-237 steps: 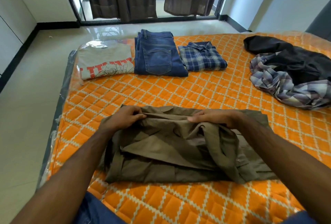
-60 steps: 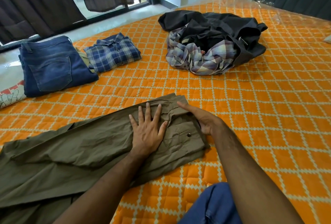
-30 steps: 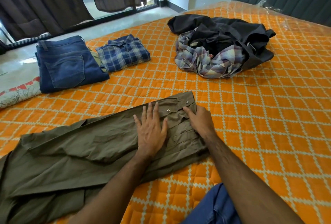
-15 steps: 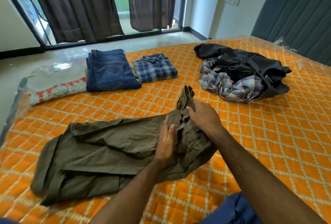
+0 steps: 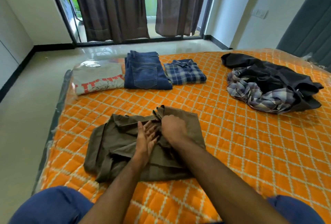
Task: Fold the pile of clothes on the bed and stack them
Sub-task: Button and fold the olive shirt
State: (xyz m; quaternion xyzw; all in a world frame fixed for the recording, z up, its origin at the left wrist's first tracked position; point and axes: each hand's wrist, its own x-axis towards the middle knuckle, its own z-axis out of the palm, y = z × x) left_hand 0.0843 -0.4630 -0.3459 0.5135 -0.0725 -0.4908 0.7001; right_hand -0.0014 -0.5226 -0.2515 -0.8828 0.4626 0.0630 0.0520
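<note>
- At the far left corner of the orange quilted bed (image 5: pixel 241 152) lies a folded grey T-shirt (image 5: pixel 98 78) with red print, close to the plastic-wrapped mattress edge.
- Touching its right side sits a folded pair of blue jeans (image 5: pixel 146 72), back pocket up.
- Just beside the jeans, again to the right, is a folded blue plaid shirt (image 5: pixel 185 72). These three make a row along the far edge, well apart from the hands.
- Nearer the person, in the middle of the bed, lies the olive trousers (image 5: pixel 114 143), partly doubled over and rumpled, with loose cloth spreading out to the left of both hands.
- The left hand (image 5: pixel 146 138) stands on edge upon the olive cloth, fingers straight and together, palm turned toward the right hand, grasping nothing.
- The right hand (image 5: pixel 174 129) is right next to it, fingers curled round a bunched end of the trousers, which sticks up just beyond the knuckles.
- A flatter part of the olive cloth lies under and to the right of the right wrist.
- Far right, well away from the hands, sits the unfolded pile (image 5: pixel 272 87): a dark garment heaped over a pale checked shirt.
- Behind the bed hang brown curtains (image 5: pixel 111 7) before a glass door.
</note>
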